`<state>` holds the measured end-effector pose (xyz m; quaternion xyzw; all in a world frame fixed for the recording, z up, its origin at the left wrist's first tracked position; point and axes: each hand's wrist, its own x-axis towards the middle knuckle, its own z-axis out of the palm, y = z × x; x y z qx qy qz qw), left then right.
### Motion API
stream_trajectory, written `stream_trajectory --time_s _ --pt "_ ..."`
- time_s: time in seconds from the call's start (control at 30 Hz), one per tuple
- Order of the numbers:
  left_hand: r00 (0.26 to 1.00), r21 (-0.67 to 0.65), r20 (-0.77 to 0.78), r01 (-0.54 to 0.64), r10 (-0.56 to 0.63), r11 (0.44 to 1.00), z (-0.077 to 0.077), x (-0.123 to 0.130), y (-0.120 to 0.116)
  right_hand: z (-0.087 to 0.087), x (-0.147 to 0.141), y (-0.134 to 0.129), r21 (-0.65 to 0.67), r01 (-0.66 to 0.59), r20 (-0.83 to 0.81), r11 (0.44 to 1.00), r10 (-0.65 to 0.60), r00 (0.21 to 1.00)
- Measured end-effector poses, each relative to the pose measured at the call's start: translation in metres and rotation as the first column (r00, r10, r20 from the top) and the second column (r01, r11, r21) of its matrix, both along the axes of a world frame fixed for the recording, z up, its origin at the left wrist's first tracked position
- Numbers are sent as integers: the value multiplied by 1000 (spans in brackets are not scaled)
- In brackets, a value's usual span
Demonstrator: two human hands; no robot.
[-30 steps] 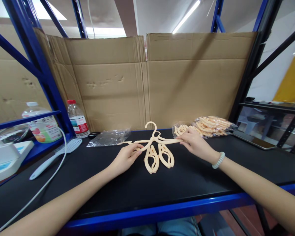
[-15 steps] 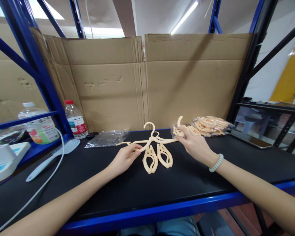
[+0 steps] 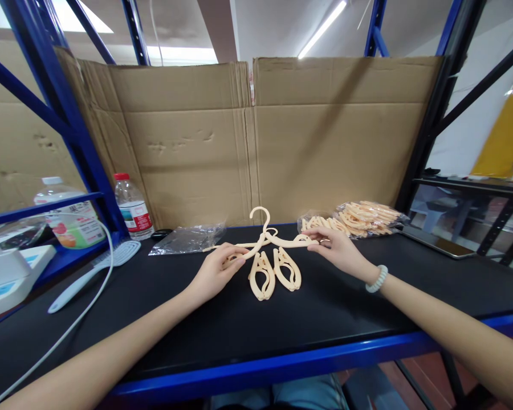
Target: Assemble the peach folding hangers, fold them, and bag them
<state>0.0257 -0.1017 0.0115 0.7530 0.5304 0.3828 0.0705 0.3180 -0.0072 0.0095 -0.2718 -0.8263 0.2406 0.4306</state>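
A cream plastic hanger [image 3: 277,241] is unfolded above the black table, its hook pointing up. My left hand [image 3: 220,265] pinches the end of its left arm. The end of its right arm is between the fingers and thumb of my right hand [image 3: 337,250]. Just in front of it, two folded cream hangers [image 3: 262,277] lie side by side on the table. Behind the held hanger, more cream hanger parts show, partly hidden.
Bagged cream hangers [image 3: 365,218] lie at the back right beside a dark tablet [image 3: 436,242]. An empty plastic bag [image 3: 187,239], a red-capped bottle [image 3: 132,208], a pale brush [image 3: 96,273] and a white cable are on the left. Cardboard [image 3: 325,148] stands behind.
My right hand has closed on the hanger's right arm, and the hook piece it held earlier no longer shows upright there. The held hanger's central hook sits slightly higher.
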Motion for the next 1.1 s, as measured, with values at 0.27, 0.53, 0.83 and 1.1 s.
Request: stream_trajectory --time_s 0.27,0.53,0.83,1.1 --pt "870 -160 492 52 34 986 11 5 -4 1 4 9 -276 -162 -258 947 89 962" --pt "723 -178 689 232 -47 956 10 28 -14 3 -22 -22 -324 -348 -502 880 152 852" --pt "735 -172 668 303 -115 937 6 35 -17 5 -30 -46 -366 -549 -185 752 519 834" --pt "758 -108 640 252 -127 962 5 33 -17 5 -28 -48 -325 -567 -55 757 583 811"
